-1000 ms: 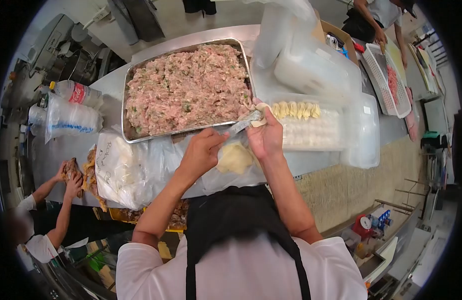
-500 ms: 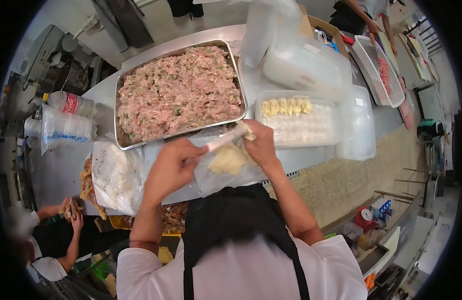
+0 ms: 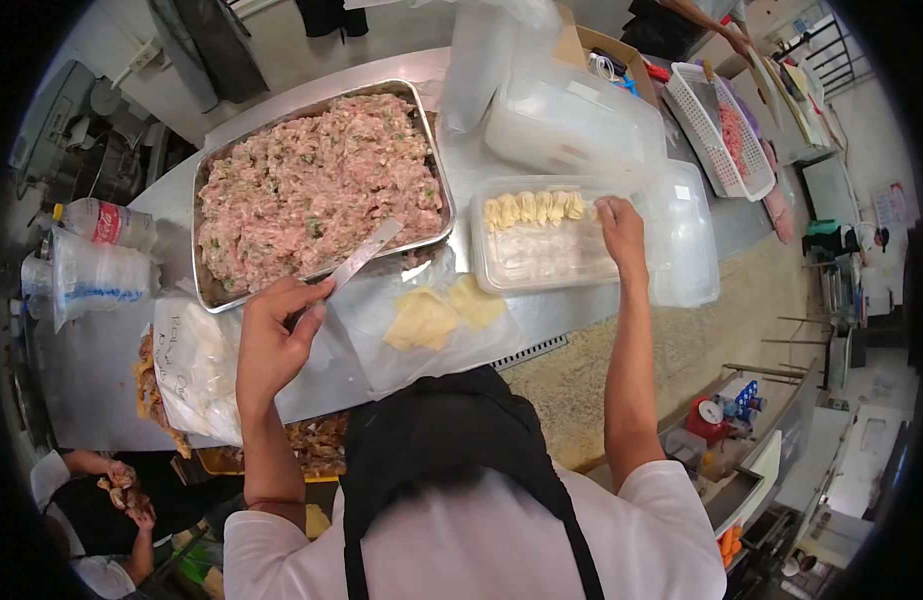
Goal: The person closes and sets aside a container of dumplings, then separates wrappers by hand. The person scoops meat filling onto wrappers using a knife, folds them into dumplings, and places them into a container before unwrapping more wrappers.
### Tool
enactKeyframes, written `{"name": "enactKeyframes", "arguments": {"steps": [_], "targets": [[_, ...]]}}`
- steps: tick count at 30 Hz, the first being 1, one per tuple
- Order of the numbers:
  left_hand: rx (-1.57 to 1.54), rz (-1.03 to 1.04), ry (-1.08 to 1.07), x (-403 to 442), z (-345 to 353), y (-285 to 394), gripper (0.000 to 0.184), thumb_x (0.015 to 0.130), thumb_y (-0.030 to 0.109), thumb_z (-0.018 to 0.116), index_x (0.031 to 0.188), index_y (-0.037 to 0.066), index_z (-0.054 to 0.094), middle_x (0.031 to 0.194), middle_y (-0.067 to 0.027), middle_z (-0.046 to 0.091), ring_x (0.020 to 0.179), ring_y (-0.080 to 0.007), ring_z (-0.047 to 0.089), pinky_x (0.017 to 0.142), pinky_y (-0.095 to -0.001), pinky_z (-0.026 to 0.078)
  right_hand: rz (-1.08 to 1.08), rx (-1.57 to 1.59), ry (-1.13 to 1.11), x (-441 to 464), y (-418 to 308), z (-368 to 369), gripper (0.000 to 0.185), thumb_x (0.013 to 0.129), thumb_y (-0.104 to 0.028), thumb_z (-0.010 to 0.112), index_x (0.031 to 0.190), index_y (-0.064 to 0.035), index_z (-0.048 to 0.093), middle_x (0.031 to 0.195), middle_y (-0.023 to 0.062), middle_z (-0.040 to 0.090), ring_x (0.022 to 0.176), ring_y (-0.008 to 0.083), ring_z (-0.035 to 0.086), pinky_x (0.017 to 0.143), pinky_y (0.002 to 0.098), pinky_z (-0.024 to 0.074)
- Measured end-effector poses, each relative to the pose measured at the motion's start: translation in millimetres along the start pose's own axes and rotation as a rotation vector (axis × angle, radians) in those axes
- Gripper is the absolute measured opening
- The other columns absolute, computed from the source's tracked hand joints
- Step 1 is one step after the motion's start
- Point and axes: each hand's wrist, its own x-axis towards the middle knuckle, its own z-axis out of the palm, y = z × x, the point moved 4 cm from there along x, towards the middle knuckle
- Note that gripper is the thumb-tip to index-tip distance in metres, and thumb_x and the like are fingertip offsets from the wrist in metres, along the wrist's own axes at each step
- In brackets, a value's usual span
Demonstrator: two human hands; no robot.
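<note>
My left hand [image 3: 277, 335] grips a flat, narrow spatula [image 3: 367, 252], its blade angled over the near edge of the metal tray [image 3: 332, 276]. Pink minced meat [image 3: 322, 180] flecked with green fills that tray. My right hand [image 3: 623, 236] is closed at the right end of a row of pale yellow dumplings [image 3: 532, 208] in a clear plastic container [image 3: 560, 283]. Its fingertips pinch a dumpling, mostly hidden by them. Between my hands, thin yellow dough wrappers [image 3: 422, 318] lie on a plastic sheet [image 3: 377, 365].
Clear lids [image 3: 582, 120] and another clear container [image 3: 694, 245] surround the dumpling container. On the left stand a cola bottle [image 3: 107, 222], a bag of plastic cups [image 3: 102, 275] and a white bag [image 3: 194, 365]. A white basket [image 3: 717, 135] is far right. Two other people work nearby.
My right hand has moved right, from beside the spatula above the wrappers to the container. My left hand and the spatula have shifted left, the blade now over the tray edge.
</note>
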Motion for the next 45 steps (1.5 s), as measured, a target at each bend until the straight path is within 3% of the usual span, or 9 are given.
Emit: {"name": "enactKeyframes", "arguments": {"steps": [5,12,17,20,23,31,35,39,45], "targets": [[0.014,-0.029,0.013,-2,-3,-4,0.036,0.077,-0.009,0.066,0.11,0.0,0.073,0.076,-0.0095,0.059,0.066,-0.0175,0.053,0.062,-0.0285,0.041,0.048,-0.073,0.161,12,-35,-3,0.028,0.07,-0.012,0.079,0.092,0.0008,0.066,0.093,0.0181,0.071,0.086,0.0338,0.069,0.079,0.0392,0.0529],[-0.031,-0.077,0.047,-13,-9,-22,0.036,0.077,-0.008,0.066,0.111,0.001,0.073,0.078,-0.0078,0.06,0.064,-0.0146,0.049,0.06,-0.0272,0.038,0.284,-0.042,0.011,16,-3,14,0.032,0.071,-0.014,0.084,0.097,0.0006,0.071,0.082,0.0134,0.073,0.074,0.0243,0.07,0.071,0.0348,0.0551],[0.006,-0.156,0.1,-22,-17,-33,0.037,0.078,-0.007,0.066,0.113,0.003,0.073,0.082,-0.0064,0.063,0.064,-0.0133,0.047,0.059,-0.0268,0.038,0.078,-0.005,0.16,-12,-98,-14,0.02,0.078,-0.01,0.08,0.095,-0.0009,0.074,0.093,0.0119,0.075,0.08,0.0202,0.071,0.073,0.0325,0.0553],[-0.003,-0.209,0.112,-27,-14,-50,0.037,0.079,-0.003,0.067,0.114,0.006,0.073,0.083,-0.0066,0.064,0.064,-0.0124,0.046,0.059,-0.0275,0.039,-0.116,0.456,-0.241,-74,-178,22,0.015,0.083,-0.009,0.075,0.097,-0.0038,0.071,0.094,0.0075,0.074,0.077,0.0148,0.068,0.063,0.03,0.0535],[-0.028,-0.224,0.1,-28,-7,-51,0.036,0.079,-0.003,0.067,0.114,0.006,0.073,0.083,-0.0061,0.063,0.063,-0.0124,0.045,0.058,-0.0274,0.039,-0.421,0.475,-0.637,-148,-224,93,0.016,0.074,-0.002,0.069,0.089,-0.0049,0.069,0.091,0.0126,0.068,0.092,0.0334,0.065,0.08,0.0413,0.0536],[0.006,-0.333,0.091,-40,-15,-61,0.037,0.08,-0.003,0.067,0.116,0.006,0.072,0.089,-0.0082,0.067,0.066,-0.0153,0.052,0.061,-0.0305,0.044,-0.578,0.217,-0.661,-180,-228,175,0.009,0.075,-0.007,0.069,0.084,-0.0061,0.069,0.086,0.01,0.063,0.086,0.0317,0.06,0.072,0.0433,0.0513],[0.284,-0.097,0.107,-25,-29,-60,0.044,0.08,-0.008,0.061,0.122,0.005,0.069,0.082,-0.0112,0.065,0.07,-0.0234,0.058,0.064,-0.0347,0.045,-0.588,0.425,-0.57,-153,-243,143,0.006,0.079,-0.007,0.067,0.084,-0.0052,0.067,0.084,0.0115,0.064,0.085,0.0334,0.061,0.073,0.0451,0.0509],[0.692,-0.062,-0.117,9,-23,-51,0.043,0.074,-0.009,0.056,0.113,0.004,0.07,0.087,-0.0213,0.067,0.085,-0.0397,0.064,0.075,-0.0468,0.051,-0.276,0.62,-0.524,-121,-255,88,0.012,0.092,-0.014,0.062,0.091,-0.0027,0.06,0.083,0.0117,0.063,0.075,0.0294,0.06,0.07,0.038,0.049],[0.874,-0.004,-0.278,53,19,-74,0.026,0.071,-0.003,0.06,0.094,0.004,0.07,0.088,-0.0211,0.067,0.086,-0.0402,0.066,0.076,-0.0491,0.053,0.215,0.826,-0.711,-101,-209,44,0.025,0.104,-0.03,0.05,0.103,-0.0052,0.056,0.095,0.0082,0.068,0.084,0.0246,0.064,0.077,0.0334,0.0489]]}}
